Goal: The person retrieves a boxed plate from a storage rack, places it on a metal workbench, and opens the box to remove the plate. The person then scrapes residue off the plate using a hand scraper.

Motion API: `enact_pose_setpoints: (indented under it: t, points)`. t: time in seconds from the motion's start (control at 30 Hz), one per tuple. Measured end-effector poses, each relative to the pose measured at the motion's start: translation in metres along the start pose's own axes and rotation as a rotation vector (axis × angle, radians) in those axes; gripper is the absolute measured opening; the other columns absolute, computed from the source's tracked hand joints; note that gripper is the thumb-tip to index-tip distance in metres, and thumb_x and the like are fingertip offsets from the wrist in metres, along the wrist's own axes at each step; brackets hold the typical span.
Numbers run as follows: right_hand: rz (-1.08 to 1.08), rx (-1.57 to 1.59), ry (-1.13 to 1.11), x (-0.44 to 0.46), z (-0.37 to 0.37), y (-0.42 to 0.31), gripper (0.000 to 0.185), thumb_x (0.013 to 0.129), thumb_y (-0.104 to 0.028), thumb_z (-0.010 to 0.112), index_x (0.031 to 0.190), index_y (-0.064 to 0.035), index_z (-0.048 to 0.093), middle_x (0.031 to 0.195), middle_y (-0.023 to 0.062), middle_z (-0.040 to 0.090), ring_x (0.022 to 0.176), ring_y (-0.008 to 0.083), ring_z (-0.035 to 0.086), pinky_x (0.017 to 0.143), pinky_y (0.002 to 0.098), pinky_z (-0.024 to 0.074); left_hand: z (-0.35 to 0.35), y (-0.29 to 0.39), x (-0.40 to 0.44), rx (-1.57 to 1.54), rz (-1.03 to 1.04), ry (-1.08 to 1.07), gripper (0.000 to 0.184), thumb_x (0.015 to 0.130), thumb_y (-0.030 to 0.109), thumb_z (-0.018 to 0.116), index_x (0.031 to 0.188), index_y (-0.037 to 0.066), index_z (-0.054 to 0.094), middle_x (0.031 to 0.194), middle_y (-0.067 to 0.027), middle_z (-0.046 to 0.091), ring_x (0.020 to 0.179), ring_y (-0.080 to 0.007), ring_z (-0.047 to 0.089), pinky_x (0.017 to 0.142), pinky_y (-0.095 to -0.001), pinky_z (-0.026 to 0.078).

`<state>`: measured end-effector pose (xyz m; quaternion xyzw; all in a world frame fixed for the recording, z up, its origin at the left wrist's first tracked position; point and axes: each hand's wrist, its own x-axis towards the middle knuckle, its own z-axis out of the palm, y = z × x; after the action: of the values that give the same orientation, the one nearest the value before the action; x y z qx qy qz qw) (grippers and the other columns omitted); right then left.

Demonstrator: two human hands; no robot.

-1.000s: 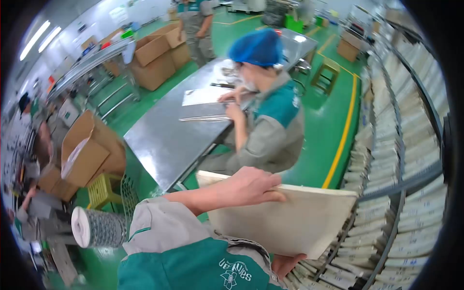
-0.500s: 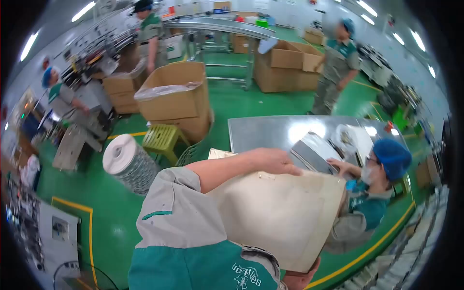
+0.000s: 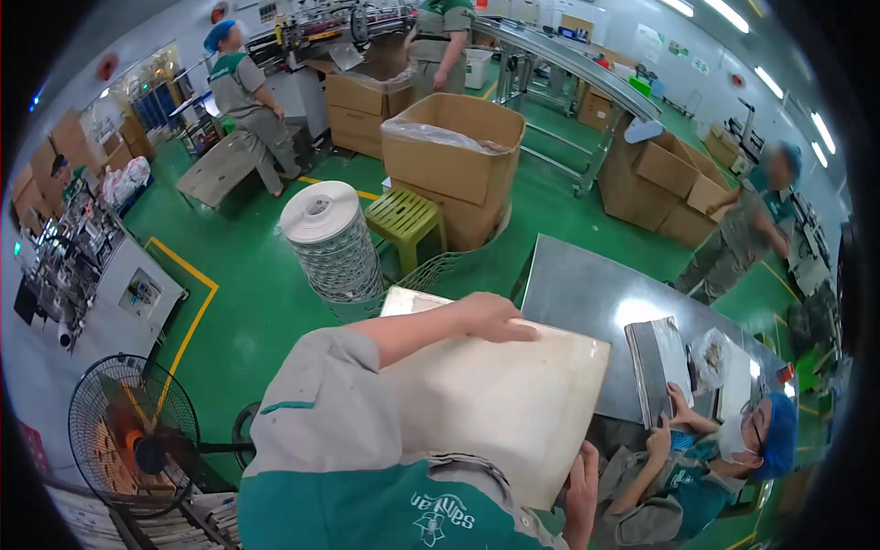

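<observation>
At left, a ribbed white roll (image 3: pixel 335 247) is standing on the floor. Nearer, the left hand (image 3: pixel 486 316) is gripping the far edge of a pale panel (image 3: pixel 486 394), held before the body. Its flat, smooth, faintly stained face is suggesting something stiff, fairly light and slightly slippery, best held by opposite edges. The right hand's fingers (image 3: pixel 579 466) are gripping its near right edge, near the metal worktop (image 3: pixel 573 280).

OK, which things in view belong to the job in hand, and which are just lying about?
In the job: pale board, held by left hand and right hand.

Apparently just lying about: green stool, white roll, black fan, open cardboard box.
</observation>
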<state>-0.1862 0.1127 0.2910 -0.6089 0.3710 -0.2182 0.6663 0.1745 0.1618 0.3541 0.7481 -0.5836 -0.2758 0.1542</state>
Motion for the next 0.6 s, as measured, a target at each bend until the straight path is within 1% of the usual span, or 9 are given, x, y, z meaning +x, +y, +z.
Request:
enact_pose_setpoints:
  t: [0.07,0.1,0.2,0.23,0.3,0.33,0.37,0.47,0.6]
  points:
    - [0.084,0.003,-0.103,0.006,0.004,-0.013,0.029,0.101,-0.016,0.04,0.125,-0.0016,0.047,0.08,-0.0033,0.053,0.063,0.0031,0.041,0.055,0.0194,0.0336,0.0,-0.004,-0.014,0.01,-0.036,0.034,0.064,0.085,0.066,0.046,0.085,0.004,0.065,0.081,-0.0179,0.064,0.082,-0.0356,0.061,0.071,-0.0435,0.046]
    - [0.099,0.023,-0.147,0.014,-0.002,-0.003,0.029,0.1,-0.017,0.044,0.12,0.0009,0.053,0.083,-0.0025,0.057,0.066,0.0033,0.045,0.06,0.0201,0.0388,0.002,-0.011,-0.019,0.019,-0.039,0.055,0.064,0.085,0.066,0.046,0.085,0.004,0.065,0.08,-0.018,0.064,0.082,-0.0357,0.061,0.071,-0.0435,0.046]
    - [0.178,0.002,-0.252,0.032,0.0,0.002,0.027,0.097,-0.018,0.05,0.11,0.0032,0.06,0.088,0.0,0.062,0.074,0.0046,0.052,0.066,0.022,0.044,-0.005,-0.014,-0.035,0.013,-0.064,0.108,0.066,0.084,0.067,0.048,0.085,0.003,0.065,0.079,-0.019,0.063,0.08,-0.0366,0.061,0.07,-0.0435,0.046]
    - [0.194,-0.149,-0.321,0.038,-0.004,-0.008,0.026,0.089,-0.015,0.061,0.106,0.0049,0.062,0.097,0.0038,0.066,0.084,0.0071,0.056,0.072,0.0246,0.047,-0.007,-0.013,-0.041,0.009,-0.043,0.138,0.067,0.083,0.067,0.048,0.084,0.003,0.065,0.078,-0.0191,0.063,0.079,-0.0366,0.061,0.07,-0.0434,0.046]
    - [0.208,-0.091,-0.453,0.044,0.0,-0.004,0.032,0.083,-0.01,0.066,0.11,0.0056,0.061,0.101,0.005,0.066,0.088,0.0085,0.058,0.076,0.0257,0.048,-0.013,-0.01,-0.05,0.014,-0.085,0.116,0.067,0.083,0.068,0.048,0.083,0.002,0.064,0.077,-0.0187,0.063,0.079,-0.0356,0.061,0.069,-0.0431,0.045]
    - [0.207,-0.279,-0.492,0.046,0.003,-0.02,0.038,0.079,-0.006,0.068,0.114,0.0055,0.06,0.103,0.0056,0.066,0.09,0.0095,0.059,0.08,0.0265,0.0481,-0.016,-0.009,-0.054,0.03,-0.085,0.127,0.067,0.083,0.067,0.049,0.083,0.002,0.064,0.077,-0.0185,0.063,0.079,-0.0352,0.061,0.069,-0.0431,0.045]
    - [0.206,-0.277,-0.493,0.047,0.007,-0.014,0.038,0.079,-0.006,0.068,0.114,0.0055,0.06,0.103,0.0056,0.066,0.09,0.0095,0.059,0.08,0.0265,0.0481,-0.017,-0.011,-0.057,0.051,-0.107,0.141,0.067,0.083,0.067,0.049,0.083,0.002,0.064,0.077,-0.0181,0.063,0.079,-0.0349,0.061,0.069,-0.0423,0.045]
    - [0.182,0.106,-0.405,0.054,0.023,0.016,0.035,0.085,-0.007,0.064,0.118,0.0031,0.059,0.106,0.0049,0.065,0.092,0.0092,0.058,0.08,0.0248,0.0474,-0.021,-0.026,-0.062,0.004,-0.172,0.151,0.073,0.081,0.073,0.045,0.079,0.002,0.064,0.078,-0.0169,0.064,0.08,-0.0338,0.062,0.072,-0.042,0.046]
    - [0.089,0.134,-0.357,0.064,0.044,0.008,0.03,0.092,-0.011,0.054,0.119,0.0011,0.057,0.106,0.0041,0.064,0.092,0.0095,0.057,0.08,0.0251,0.0473,-0.023,-0.052,-0.067,-0.012,-0.246,0.197,0.071,0.081,0.069,0.048,0.093,0.002,0.067,0.093,-0.0193,0.066,0.092,-0.035,0.062,0.079,-0.0422,0.047]
